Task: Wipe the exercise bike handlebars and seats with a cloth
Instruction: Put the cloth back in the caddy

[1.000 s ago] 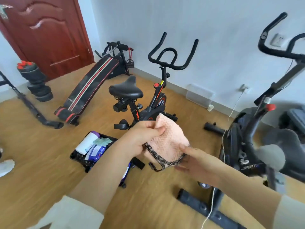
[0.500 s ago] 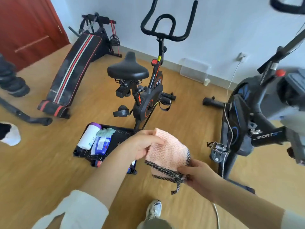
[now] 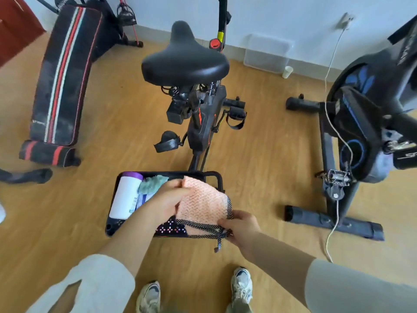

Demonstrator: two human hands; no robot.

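Note:
I hold a pink cloth with a black dotted edge in front of me, low in the head view. My left hand grips its upper left corner. My right hand pinches its lower right edge. Straight ahead stands a black exercise bike with orange trim; its black seat is just beyond the cloth. The handlebars are cut off by the top of the frame; only the post shows. A second black bike with blue trim stands at the right.
A black tray on the wooden floor under my hands holds a white bottle and a teal rag. A striped sit-up bench lies at the left. A white cable trails by the right bike. My shoes show below.
The view has tilted down and closed in on the middle bike: its seat is larger and its handlebars have left the frame. Both hands keep hold of the cloth.

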